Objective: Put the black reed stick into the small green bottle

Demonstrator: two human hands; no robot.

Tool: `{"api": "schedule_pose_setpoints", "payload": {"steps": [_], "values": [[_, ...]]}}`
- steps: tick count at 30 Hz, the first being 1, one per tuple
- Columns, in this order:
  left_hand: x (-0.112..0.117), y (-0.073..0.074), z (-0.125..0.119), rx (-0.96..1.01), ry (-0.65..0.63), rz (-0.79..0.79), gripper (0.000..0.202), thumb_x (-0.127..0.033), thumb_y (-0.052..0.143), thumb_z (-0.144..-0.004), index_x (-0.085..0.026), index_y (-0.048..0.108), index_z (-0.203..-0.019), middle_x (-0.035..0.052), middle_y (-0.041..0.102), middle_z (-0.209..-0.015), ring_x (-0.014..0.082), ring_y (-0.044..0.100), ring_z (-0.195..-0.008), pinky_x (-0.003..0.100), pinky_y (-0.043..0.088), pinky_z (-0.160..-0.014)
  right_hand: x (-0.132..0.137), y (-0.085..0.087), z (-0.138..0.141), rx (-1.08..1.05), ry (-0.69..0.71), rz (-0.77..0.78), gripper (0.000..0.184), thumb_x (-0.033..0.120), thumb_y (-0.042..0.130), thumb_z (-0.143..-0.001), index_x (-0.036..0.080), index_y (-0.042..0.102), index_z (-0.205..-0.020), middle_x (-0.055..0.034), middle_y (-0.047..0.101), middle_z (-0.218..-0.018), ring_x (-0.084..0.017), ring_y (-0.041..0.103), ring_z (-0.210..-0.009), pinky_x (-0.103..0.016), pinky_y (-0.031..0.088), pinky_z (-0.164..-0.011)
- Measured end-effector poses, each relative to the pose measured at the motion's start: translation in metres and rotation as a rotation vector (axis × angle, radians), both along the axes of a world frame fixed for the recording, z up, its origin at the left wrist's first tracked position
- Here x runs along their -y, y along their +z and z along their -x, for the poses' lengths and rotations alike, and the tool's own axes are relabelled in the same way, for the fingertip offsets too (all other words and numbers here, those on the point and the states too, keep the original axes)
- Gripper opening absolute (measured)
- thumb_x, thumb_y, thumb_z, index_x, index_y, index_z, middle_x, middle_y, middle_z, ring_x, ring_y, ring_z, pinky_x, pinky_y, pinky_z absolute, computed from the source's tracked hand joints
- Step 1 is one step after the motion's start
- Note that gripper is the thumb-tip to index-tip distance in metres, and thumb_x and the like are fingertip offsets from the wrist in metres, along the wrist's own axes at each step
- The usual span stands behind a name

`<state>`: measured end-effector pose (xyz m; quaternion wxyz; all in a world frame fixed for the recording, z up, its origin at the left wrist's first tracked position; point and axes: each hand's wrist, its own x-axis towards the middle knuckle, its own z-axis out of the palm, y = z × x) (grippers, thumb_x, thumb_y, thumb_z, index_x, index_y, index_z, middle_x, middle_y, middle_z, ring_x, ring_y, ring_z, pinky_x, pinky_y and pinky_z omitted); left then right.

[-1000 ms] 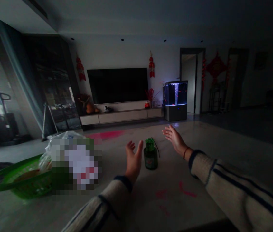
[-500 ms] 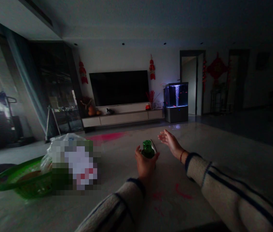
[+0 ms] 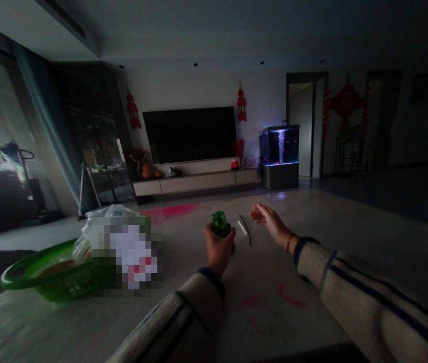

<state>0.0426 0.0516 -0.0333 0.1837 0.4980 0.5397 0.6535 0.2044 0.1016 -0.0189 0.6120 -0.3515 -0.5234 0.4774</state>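
Note:
My left hand [image 3: 218, 247] is wrapped round a shiny, translucent green container [image 3: 219, 219] with a darker lower part, above the table's middle. It tilts slightly to the left, and its base is mostly hidden by my fingers. To the right, my right hand [image 3: 270, 222] is held out with fingers extended and nothing in it. Between both hands lie a short white stick-like piece [image 3: 243, 228] and a thin dark curved strip [image 3: 248, 233], touched by neither hand. What these two pieces are I cannot make out.
On the pale tabletop [image 3: 183, 312], a green plastic basket [image 3: 60, 290] stands at the left with a clear plastic bag [image 3: 110, 212] over it; a blurred-out patch covers part of them. Pink stains mark the table. Beyond are a TV [image 3: 189, 135] and a lit fish tank [image 3: 281, 146].
My left hand has shifted left with the green container, which now leans more, uncovering the white piece and dark strip. My right hand keeps almost the same pose. The view has turned slightly.

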Motion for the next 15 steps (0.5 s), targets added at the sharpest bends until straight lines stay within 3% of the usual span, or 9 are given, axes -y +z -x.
{"api": "schedule_pose_setpoints", "payload": {"steps": [6, 15], "values": [[-0.005, 0.012, 0.018, -0.043, -0.056, -0.021, 0.063, -0.029, 0.069, -0.058, -0.021, 0.031, -0.108, 0.0052, 0.051, -0.100, 0.0157, 0.057, -0.086, 0.027, 0.046, -0.069, 0.002, -0.002, 0.000, 0.046, 0.001, -0.011, 0.039, 0.053, 0.051, -0.069, 0.018, 0.056, -0.086, -0.0075, 0.065, -0.085, -0.017, 0.060, -0.078, -0.027, 0.042, -0.066], [0.001, 0.011, 0.038, -0.086, -0.344, 0.068, 0.069, -0.028, 0.070, -0.056, -0.023, 0.031, -0.114, 0.0039, 0.053, -0.099, 0.0144, 0.058, -0.082, 0.027, 0.047, -0.069, 0.007, -0.004, 0.003, 0.128, 0.015, -0.023, 0.036, 0.050, 0.051, -0.070, 0.018, 0.057, -0.086, -0.0060, 0.064, -0.085, -0.016, 0.059, -0.079, -0.026, 0.041, -0.067]]}}
